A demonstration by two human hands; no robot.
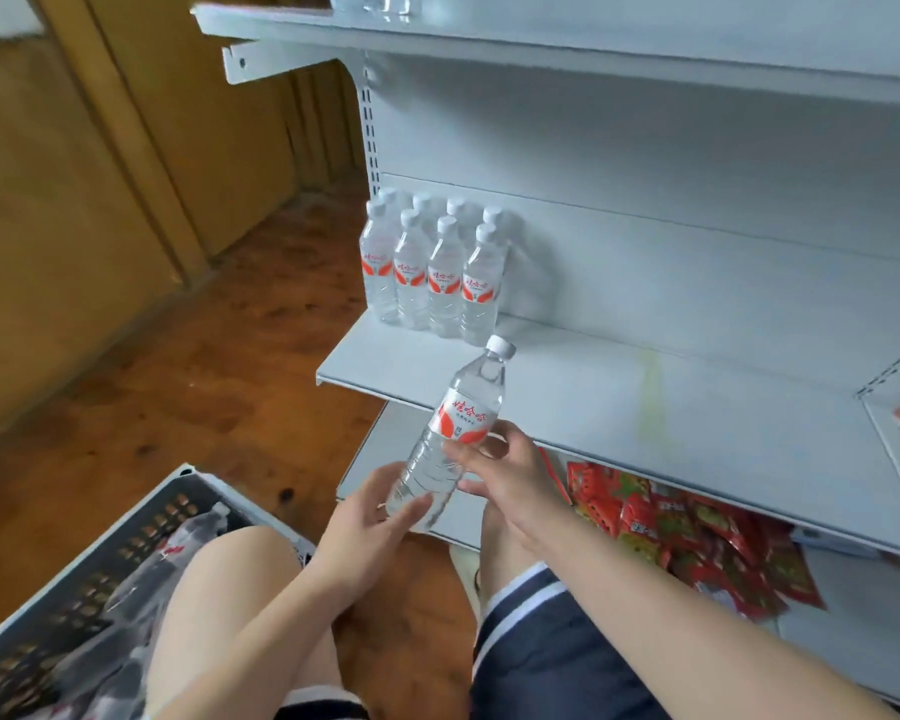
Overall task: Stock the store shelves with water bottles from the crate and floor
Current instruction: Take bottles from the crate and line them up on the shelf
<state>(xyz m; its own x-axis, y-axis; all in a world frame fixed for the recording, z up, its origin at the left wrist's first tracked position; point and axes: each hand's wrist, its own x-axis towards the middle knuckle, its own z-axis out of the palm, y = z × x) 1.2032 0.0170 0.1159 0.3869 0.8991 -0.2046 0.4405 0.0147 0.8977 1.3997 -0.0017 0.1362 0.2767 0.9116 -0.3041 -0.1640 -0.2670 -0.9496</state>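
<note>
Now | left hand grip: curled round bottle base | right hand grip: pinching its middle

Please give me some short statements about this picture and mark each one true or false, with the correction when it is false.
1. The left hand and the right hand hold one water bottle. True.
2. The water bottle in the hands has no top. False: a white cap is on it.
3. The standing bottles are at the left end of the middle shelf. True.
4. The red snack packets lie beside the standing bottles. False: they lie on the lower shelf, under the middle shelf.
</note>
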